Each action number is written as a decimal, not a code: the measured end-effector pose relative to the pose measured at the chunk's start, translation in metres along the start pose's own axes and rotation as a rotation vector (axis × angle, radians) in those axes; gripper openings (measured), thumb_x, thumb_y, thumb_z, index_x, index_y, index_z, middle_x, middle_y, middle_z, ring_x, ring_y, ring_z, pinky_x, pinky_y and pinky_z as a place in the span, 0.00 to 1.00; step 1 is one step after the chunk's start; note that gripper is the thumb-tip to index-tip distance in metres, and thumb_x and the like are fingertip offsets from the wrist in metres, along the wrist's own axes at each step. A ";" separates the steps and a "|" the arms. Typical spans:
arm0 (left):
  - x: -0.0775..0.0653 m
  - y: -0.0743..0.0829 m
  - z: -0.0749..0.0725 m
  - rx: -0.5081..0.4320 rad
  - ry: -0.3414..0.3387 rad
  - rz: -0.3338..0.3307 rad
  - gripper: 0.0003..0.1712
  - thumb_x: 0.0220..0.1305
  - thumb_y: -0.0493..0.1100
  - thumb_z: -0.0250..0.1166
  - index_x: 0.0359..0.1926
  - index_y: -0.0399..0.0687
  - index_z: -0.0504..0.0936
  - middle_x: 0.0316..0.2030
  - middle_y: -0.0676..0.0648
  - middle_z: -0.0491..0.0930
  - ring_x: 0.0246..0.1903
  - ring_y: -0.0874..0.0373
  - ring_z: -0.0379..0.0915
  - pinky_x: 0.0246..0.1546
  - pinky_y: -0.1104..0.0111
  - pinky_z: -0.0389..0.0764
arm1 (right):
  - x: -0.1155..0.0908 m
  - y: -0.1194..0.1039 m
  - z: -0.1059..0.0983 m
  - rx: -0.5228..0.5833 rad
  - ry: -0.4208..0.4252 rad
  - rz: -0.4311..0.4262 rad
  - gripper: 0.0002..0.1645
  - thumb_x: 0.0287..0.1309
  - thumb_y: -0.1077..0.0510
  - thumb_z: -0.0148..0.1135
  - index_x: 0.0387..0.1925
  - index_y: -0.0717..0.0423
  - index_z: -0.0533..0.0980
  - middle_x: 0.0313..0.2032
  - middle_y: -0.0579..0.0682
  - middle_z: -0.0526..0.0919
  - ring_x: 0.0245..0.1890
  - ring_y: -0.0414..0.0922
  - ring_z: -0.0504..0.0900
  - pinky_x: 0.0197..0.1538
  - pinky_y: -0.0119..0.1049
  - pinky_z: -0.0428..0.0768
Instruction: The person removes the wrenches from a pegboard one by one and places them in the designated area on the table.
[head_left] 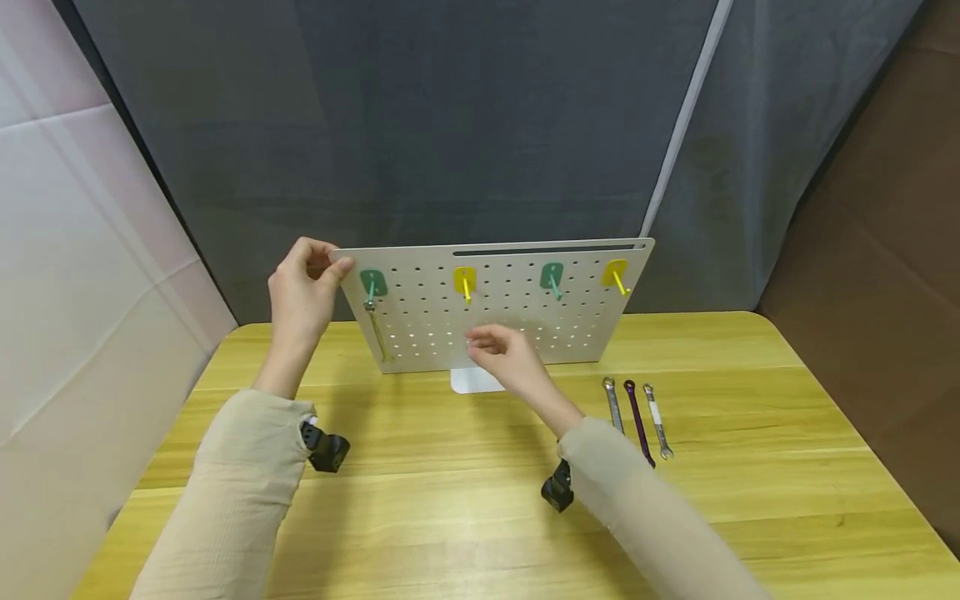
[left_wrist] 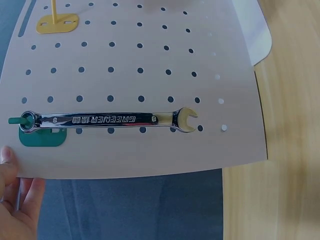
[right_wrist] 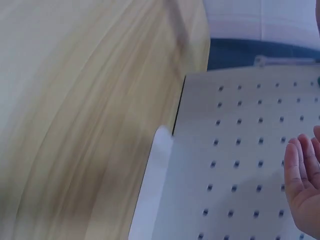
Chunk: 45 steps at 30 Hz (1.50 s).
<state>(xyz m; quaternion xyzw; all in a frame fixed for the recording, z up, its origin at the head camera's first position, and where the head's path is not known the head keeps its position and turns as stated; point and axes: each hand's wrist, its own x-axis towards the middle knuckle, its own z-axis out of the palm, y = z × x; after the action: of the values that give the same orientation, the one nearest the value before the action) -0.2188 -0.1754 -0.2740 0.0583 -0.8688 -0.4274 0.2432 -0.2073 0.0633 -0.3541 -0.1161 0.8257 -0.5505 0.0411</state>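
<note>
A white pegboard (head_left: 427,310) stands upright on the table, with two green and two yellow hooks on its upper part. My left hand (head_left: 300,292) pinches its upper left corner between thumb and fingers. From the leftmost green hook (left_wrist: 42,139) hangs a chrome combination wrench (left_wrist: 107,120), its ring end over the peg and its open end downward. In front of the board's lower middle is my right hand (head_left: 507,358), fingers loosely bent and holding nothing. The right wrist view shows that hand (right_wrist: 304,190) at the right edge, palm partly visible.
Three wrenches lie side by side right of the board: a silver one (head_left: 612,402), a purple one (head_left: 637,421) and one with a white band (head_left: 657,423). The board's white foot (head_left: 474,382) juts forward onto the wooden table (head_left: 450,508). A grey curtain (head_left: 450,117) hangs behind.
</note>
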 end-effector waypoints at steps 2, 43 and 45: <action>0.000 0.000 0.000 0.001 0.001 0.002 0.17 0.65 0.46 0.61 0.47 0.38 0.75 0.41 0.43 0.78 0.35 0.64 0.68 0.37 0.79 0.67 | 0.003 -0.006 0.007 0.025 -0.032 -0.009 0.18 0.62 0.62 0.60 0.54 0.61 0.76 0.48 0.59 0.83 0.49 0.52 0.81 0.50 0.37 0.81; -0.001 0.000 -0.001 -0.002 -0.003 0.035 0.17 0.65 0.46 0.60 0.46 0.36 0.74 0.41 0.40 0.79 0.35 0.65 0.69 0.37 0.79 0.67 | 0.011 -0.042 0.077 0.278 -0.283 -0.016 0.34 0.58 0.71 0.57 0.66 0.60 0.63 0.59 0.59 0.74 0.60 0.53 0.74 0.61 0.37 0.74; -0.001 0.000 -0.001 -0.002 -0.005 0.031 0.17 0.65 0.46 0.60 0.46 0.36 0.74 0.41 0.40 0.79 0.35 0.64 0.69 0.37 0.79 0.67 | 0.009 -0.043 0.078 0.271 -0.271 -0.020 0.32 0.59 0.71 0.57 0.65 0.60 0.64 0.58 0.59 0.75 0.58 0.53 0.76 0.59 0.34 0.76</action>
<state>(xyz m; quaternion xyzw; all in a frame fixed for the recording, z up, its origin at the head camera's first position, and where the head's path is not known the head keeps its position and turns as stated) -0.2173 -0.1764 -0.2738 0.0435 -0.8698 -0.4246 0.2477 -0.1948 -0.0244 -0.3448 -0.1909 0.7298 -0.6363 0.1616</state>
